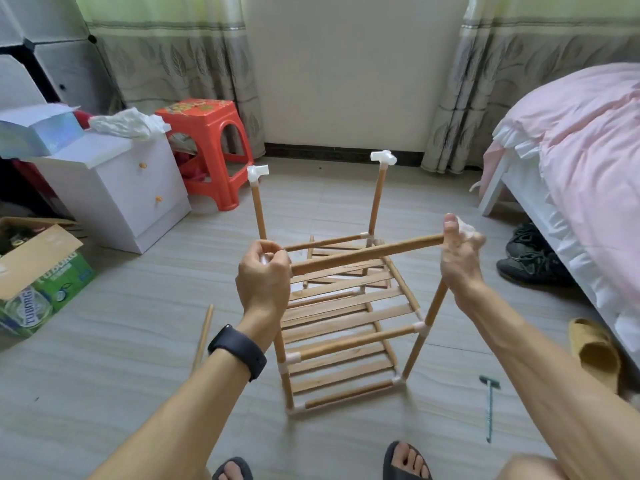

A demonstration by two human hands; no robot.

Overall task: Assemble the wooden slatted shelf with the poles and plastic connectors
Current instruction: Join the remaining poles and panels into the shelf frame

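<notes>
- Grey tiled floor of a bedroom carries the half-built slatted shelf; a pink-covered bed is at 3 o'clock, an orange plastic stool and a white bedside cabinet are at 10 o'clock.
- Fingers of the left hand are curled closed around the left end of a horizontal wooden pole, and something white shows inside the grip, probably a plastic connector; I cannot tell whether the pole is seated in it.
- Fingers of the right hand are closed on a white connector at the right end of the pole, thumb pointing up, above the near right upright pole.
- Both wrists are bent inward and the forearms come from 6 o'clock toward the frame; a black wristband is on the left wrist.
- Risk: if the two hands push unevenly, the pole may enter one socket at an angle and jam, or slip out of the other end.
- Risk: the near uprights look leaning, so pressing down could twist the lower joints loose and let slats fall.
- Two far uprights at 12 o'clock already carry free corner connectors, which a sideways push could turn out of line.
- One spare pole lies on the floor at 8 o'clock and a small green mallet at 4 o'clock, both apart from the frame.
</notes>
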